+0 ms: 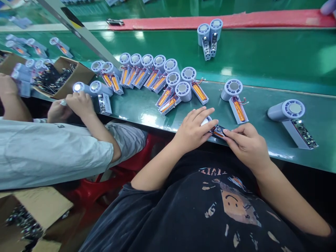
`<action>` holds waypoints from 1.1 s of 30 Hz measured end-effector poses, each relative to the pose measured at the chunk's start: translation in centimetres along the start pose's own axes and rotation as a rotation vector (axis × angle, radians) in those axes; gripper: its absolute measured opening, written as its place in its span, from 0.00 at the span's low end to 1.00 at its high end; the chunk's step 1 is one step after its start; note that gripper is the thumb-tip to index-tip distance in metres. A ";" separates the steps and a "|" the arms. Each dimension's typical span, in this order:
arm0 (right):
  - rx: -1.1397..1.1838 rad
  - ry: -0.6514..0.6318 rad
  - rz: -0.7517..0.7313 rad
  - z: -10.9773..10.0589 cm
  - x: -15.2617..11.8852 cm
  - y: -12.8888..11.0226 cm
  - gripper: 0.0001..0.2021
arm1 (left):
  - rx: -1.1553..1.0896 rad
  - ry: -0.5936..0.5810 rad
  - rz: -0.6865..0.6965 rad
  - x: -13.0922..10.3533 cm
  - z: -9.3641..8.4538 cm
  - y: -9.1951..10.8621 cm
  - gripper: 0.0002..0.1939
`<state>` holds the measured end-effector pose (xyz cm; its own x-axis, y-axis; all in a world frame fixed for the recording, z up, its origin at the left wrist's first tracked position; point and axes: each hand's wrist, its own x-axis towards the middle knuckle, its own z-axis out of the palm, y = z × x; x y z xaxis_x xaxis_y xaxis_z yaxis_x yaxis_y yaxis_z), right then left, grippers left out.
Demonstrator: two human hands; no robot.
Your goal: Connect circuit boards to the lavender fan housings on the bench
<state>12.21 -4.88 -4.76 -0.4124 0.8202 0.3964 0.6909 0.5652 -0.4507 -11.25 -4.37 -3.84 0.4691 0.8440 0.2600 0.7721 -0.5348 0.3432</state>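
Note:
At the bench's front edge I hold a lavender handheld fan [206,120], mostly hidden by my hands. My left hand [193,128] lies over its round head, fingers curved around it. On the open handle sits a dark circuit board [218,131]; my right hand [246,143] pinches this end between thumb and fingers. Just beyond stands a fan with an orange battery and loose wires [238,109] in its handle. To the right lies another fan [292,109] with a circuit board showing in its handle.
Several lavender fans [170,65] with orange batteries stand in a row to the left on the green bench [136,105]. Two fans [210,33] stand farther back, before a red strip [236,20]. A co-worker [60,150] sits left, near a carton of dark parts [76,78].

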 end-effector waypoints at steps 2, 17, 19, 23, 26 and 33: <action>0.001 0.010 -0.010 0.0 0.0 0.0 0.10 | 0.024 0.019 0.036 -0.3 -0.2 0.4 0.13; -0.097 -0.008 -0.063 -0.3 -0.1 -0.2 0.09 | 0.259 0.004 0.003 -0.8 -0.1 3.3 0.12; -0.100 -0.016 -0.063 -0.3 0.0 -0.2 0.10 | 0.224 -0.048 0.002 -0.5 -0.6 3.4 0.10; -0.072 -0.015 -0.093 -0.4 0.3 0.0 0.10 | 0.172 -0.046 0.033 -0.3 -1.9 2.7 0.10; -0.062 -0.016 -0.117 -0.6 0.5 -0.2 0.10 | 0.107 0.008 -0.052 -0.4 -1.8 1.6 0.17; -0.120 -0.104 -0.109 -0.8 1.0 -1.5 0.13 | -0.158 -0.066 -0.127 -0.1 0.3 -0.5 0.27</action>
<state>11.23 -5.01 -3.01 -0.5435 0.7627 0.3504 0.7020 0.6419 -0.3084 -11.58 -4.13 -4.31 0.4034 0.9030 0.1481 0.7521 -0.4193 0.5084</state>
